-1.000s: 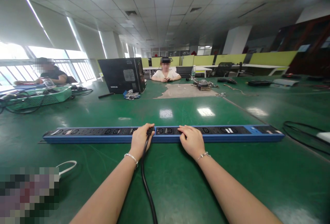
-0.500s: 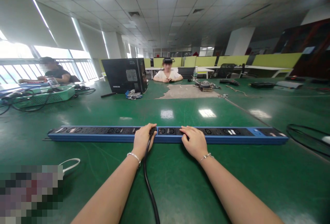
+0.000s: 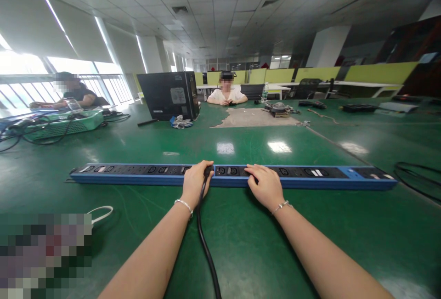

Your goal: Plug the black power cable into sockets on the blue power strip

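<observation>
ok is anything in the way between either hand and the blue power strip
Nothing visible blocks the right hand, which rests on the blue power strip. The left hand holds the black plug at the strip.

Both arms reach forward from below, forearms bare and converging. The left forearm [image 3: 146,251] slants inward to a nearly straight wrist [image 3: 189,199]. The left hand [image 3: 197,180] is closed in a grip, back of the hand uppermost, fingers bent toward the right. The right forearm [image 3: 322,244] slants inward likewise. The right hand [image 3: 266,184] lies palm down, fingers together and lightly bent, thumb tucked below the index finger. The hands are level and apart.
</observation>
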A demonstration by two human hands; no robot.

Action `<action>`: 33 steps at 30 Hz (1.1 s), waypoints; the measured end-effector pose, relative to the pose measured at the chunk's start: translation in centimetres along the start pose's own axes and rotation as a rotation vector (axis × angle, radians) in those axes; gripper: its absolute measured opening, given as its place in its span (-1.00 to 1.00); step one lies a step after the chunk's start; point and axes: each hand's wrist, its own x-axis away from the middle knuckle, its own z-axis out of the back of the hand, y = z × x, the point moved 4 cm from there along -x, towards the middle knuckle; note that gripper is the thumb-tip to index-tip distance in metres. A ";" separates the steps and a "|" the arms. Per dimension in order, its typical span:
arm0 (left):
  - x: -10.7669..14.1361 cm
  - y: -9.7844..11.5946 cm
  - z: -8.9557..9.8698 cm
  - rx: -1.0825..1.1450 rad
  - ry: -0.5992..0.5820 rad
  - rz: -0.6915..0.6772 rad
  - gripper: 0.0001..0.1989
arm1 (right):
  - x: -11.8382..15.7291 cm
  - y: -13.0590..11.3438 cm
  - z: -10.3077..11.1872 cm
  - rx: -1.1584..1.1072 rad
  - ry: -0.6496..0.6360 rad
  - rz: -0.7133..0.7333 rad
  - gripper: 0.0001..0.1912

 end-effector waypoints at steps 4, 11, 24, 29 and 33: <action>0.0 0.1 0.1 0.006 0.005 0.004 -0.74 | 0.1 -0.1 0.2 -0.004 -0.020 0.015 -0.69; 0.1 0.1 -0.1 0.003 0.021 0.004 -0.74 | 0.0 0.1 0.0 0.007 -0.033 0.010 -0.68; 0.3 -0.3 -0.9 -0.001 0.055 -0.006 -0.76 | 0.0 0.2 -0.1 0.017 -0.018 0.040 -0.70; 0.3 -0.3 -0.8 -0.019 0.045 0.009 -0.75 | 0.0 0.1 -0.1 0.005 -0.027 0.040 -0.69; 0.3 -0.2 -0.6 -0.014 0.047 -0.001 -0.75 | 0.0 0.1 0.0 0.004 -0.039 0.034 -0.69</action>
